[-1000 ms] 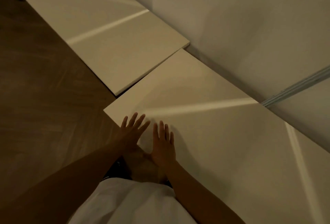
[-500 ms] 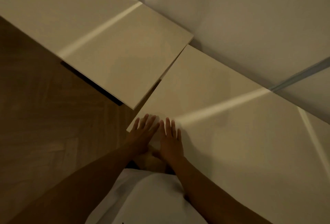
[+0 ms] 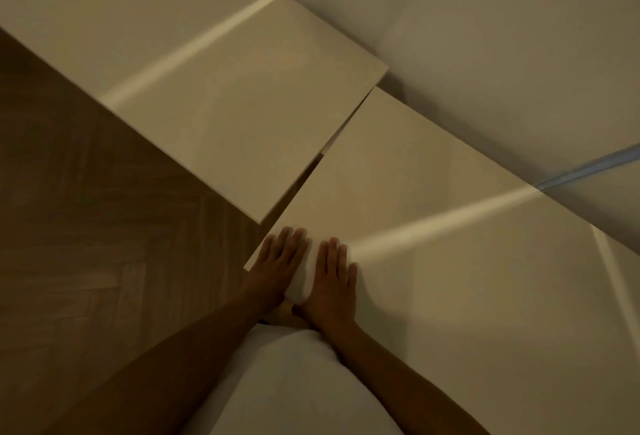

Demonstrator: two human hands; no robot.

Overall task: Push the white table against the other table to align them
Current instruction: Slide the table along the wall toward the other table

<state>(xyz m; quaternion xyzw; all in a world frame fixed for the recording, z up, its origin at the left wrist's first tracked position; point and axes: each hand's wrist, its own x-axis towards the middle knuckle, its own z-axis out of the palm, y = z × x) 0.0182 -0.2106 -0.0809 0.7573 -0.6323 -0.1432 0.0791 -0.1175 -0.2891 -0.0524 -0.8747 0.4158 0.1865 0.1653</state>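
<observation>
Both palms lie flat on the near white table (image 3: 450, 296), close to its left front corner. My left hand (image 3: 277, 261) rests at that corner and my right hand (image 3: 334, 278) beside it, fingers spread and pointing away from me. The other white table (image 3: 207, 71) stretches up and to the left. Their short ends nearly meet at the far side, and a narrow dark wedge of a gap (image 3: 304, 178) widens toward me. The near table's front edge sits further toward me than the other's.
A pale wall (image 3: 485, 36) runs right behind both tables, with a grey rail (image 3: 588, 168) on it at the right. Wooden herringbone floor (image 3: 86, 244) lies open to the left. My white shirt (image 3: 311, 382) fills the bottom centre.
The gap between the two tables has shrunk from a wide offset to a thin wedge. My hands have stayed flat on the near table's corner, and the view has shifted with them.
</observation>
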